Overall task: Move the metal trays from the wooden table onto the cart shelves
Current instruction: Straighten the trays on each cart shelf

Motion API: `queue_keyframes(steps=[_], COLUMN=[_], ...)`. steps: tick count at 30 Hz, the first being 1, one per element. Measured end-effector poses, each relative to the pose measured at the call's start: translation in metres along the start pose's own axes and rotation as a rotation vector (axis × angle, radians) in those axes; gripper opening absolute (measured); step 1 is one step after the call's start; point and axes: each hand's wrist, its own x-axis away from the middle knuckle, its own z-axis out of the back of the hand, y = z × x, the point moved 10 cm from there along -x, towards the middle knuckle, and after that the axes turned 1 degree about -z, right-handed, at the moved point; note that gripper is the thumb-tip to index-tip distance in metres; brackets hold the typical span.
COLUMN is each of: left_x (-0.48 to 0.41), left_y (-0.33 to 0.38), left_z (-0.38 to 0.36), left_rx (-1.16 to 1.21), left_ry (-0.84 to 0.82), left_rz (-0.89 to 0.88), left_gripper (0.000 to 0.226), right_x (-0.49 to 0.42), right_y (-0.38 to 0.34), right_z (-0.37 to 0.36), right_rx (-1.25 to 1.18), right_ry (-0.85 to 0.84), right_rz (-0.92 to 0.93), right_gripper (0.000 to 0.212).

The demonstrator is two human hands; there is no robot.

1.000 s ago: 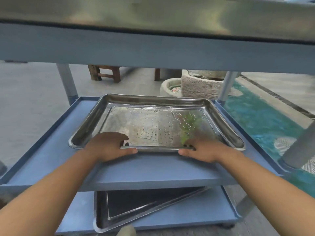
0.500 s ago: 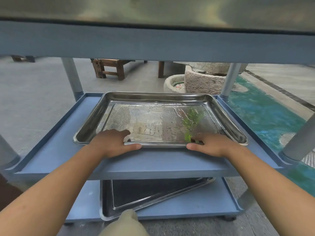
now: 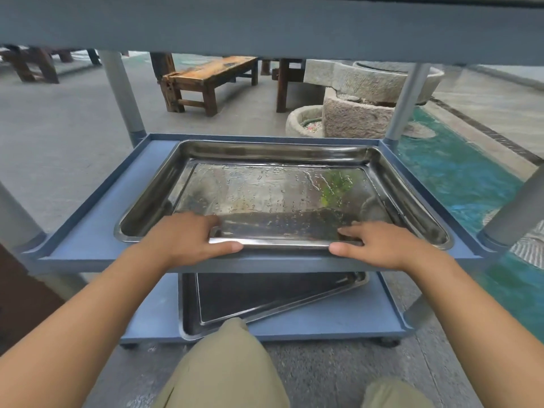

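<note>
Tray (image 3: 265,195) farther in, between hands (image 3: 188,240)

Your left hand (image 3: 188,238) and right hand (image 3: 379,245) both grip the near rim of the wet rectangular steel tray (image 3: 282,172), mid-frame on the blue-grey cart's middle shelf (image 3: 97,231). Thumbs outside, fingers inside. Lower centre, another dark metal tray (image 3: 265,301) lies on the bottom shelf (image 3: 338,322), skewed.
</note>
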Motion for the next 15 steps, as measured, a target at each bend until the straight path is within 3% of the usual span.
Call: queue_keyframes(steps=[9,13,15], left_x=[0.019,0.022,0.026], left_y=[0.007,0.011,0.020], left_z=[0.005,0.008,0.023], left_rx=[-0.022,-0.037,0.027], left_ry=[0.019,0.007,0.094], left_rz=[0.000,-0.004,-0.055], left_gripper=[0.096,0.096,0.091], right_x=[0.018,0.023,0.030], right_y=[-0.007,-0.011,-0.011], right_z=[0.004,0.015,0.022], right_rx=[-0.003,0.047,-0.015], right_ry=[0.002,0.195,0.299], right_rz=[0.020,0.087,0.136], right_gripper=[0.111,0.100,0.090])
